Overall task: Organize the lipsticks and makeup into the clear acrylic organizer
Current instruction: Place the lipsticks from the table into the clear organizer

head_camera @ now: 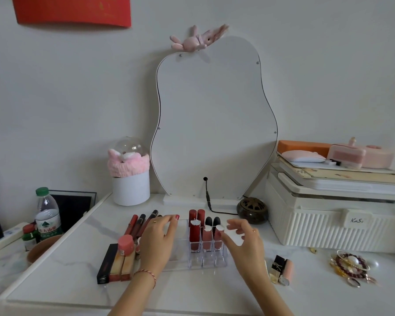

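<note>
The clear acrylic organizer [208, 261] stands on the white table in the middle. Several lipsticks stand upright in its cells, among them a dark red tube [194, 233] and two black-capped ones [212, 221]. My left hand [160, 238] rests with straight fingers on the organizer's left part. My right hand [242, 240] hovers at its right side, fingers loosely spread, thumb near a white-capped lipstick [219, 233]. Loose tubes [120, 261] lie left of the organizer, and slim lip glosses [138, 224] lie behind them. A black and gold lipstick [276, 267] and a pink tube [286, 271] lie to the right.
A curvy mirror [212, 124] leans on the wall behind. A white ribbed box [328, 224] with stacked items fills the right. A dark incense burner [252, 209], a white pot with a pink headband [130, 179], a water bottle [47, 215] and bracelets [349, 265] stand around.
</note>
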